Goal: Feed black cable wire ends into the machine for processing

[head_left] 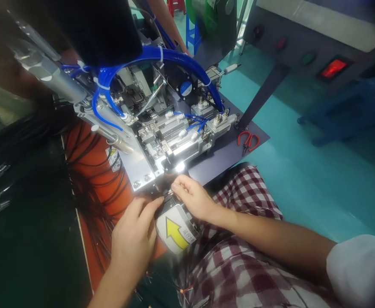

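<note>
In the head view my right hand (pixel 192 196) is pinched at the front of the machine, thumb against bent fingers. A small bright bit shows at its fingertips, too small to name. Beside it my left hand (pixel 134 229) has its thumb stretched toward the same spot. Its other fingers curl under and are partly hidden, so what they grip cannot be made out. Both hands meet just above a white label (pixel 176 229) with a yellow arrow, at the near end of the metal machine (pixel 181 137). Blue air tubes (pixel 174 55) arch over the machine.
Black cables (pixel 91 188) lie on an orange surface (pixel 107 141) at left. Red-handled cutters (pixel 248 141) rest on the dark base plate (pixel 219 164). A control box (pixel 303 55) with a lit red switch stands at upper right. Another person's arm (pixel 168 25) shows behind the machine.
</note>
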The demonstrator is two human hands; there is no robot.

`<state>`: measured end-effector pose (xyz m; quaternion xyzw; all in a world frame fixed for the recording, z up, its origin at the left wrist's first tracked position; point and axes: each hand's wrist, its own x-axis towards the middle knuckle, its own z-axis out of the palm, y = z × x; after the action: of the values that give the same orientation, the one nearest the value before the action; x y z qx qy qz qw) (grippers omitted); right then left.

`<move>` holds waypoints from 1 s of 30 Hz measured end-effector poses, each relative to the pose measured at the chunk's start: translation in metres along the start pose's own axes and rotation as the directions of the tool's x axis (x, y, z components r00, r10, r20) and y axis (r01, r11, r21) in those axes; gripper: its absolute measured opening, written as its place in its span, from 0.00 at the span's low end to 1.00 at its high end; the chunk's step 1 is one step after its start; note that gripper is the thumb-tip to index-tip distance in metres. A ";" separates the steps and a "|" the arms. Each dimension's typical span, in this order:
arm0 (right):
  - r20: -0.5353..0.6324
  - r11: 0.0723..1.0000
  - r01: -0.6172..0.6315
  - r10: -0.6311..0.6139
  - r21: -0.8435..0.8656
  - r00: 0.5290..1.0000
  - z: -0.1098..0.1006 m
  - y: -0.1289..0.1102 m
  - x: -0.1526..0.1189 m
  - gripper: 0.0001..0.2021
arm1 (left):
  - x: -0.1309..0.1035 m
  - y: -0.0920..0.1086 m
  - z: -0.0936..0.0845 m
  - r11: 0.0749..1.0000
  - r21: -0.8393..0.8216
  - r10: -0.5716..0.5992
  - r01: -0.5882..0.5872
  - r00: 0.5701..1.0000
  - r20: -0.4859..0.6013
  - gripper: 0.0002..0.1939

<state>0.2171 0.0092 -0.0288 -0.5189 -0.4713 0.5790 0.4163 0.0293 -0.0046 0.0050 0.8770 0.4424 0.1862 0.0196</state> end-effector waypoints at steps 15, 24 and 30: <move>0.056 0.981 -0.121 0.114 0.150 0.992 0.001 0.000 0.003 0.10 | -0.010 -0.017 -0.016 0.977 -0.165 -0.125 0.132 0.991 0.054 0.08; 0.036 0.996 -0.070 0.068 0.050 0.997 -0.001 -0.005 0.000 0.11 | -0.034 -0.051 -0.025 0.983 -0.164 -0.073 0.085 0.994 0.077 0.09; -0.001 0.994 0.012 -0.012 -0.113 1.000 -0.004 -0.011 -0.003 0.11 | -0.032 -0.048 -0.022 0.993 0.071 0.088 -0.089 0.996 0.024 0.14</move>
<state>0.2214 0.0096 -0.0172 -0.5393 -0.5060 0.5484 0.3903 -0.0324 -0.0031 0.0057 0.8978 0.4094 0.1615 -0.0158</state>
